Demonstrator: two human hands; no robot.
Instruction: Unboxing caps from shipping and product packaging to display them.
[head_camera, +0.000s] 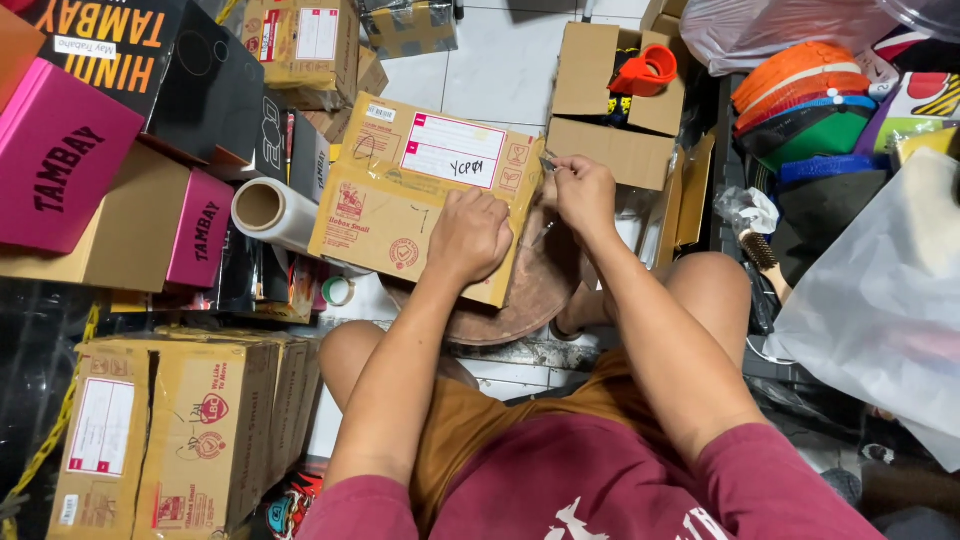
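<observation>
Cardboard parcel, labelled, lies flat at scene centre on a round wooden stool, far of the knees. Left hand presses closed-fisted on its near right part. Right hand pinches a small item, unidentifiable, at the parcel's right edge.
</observation>
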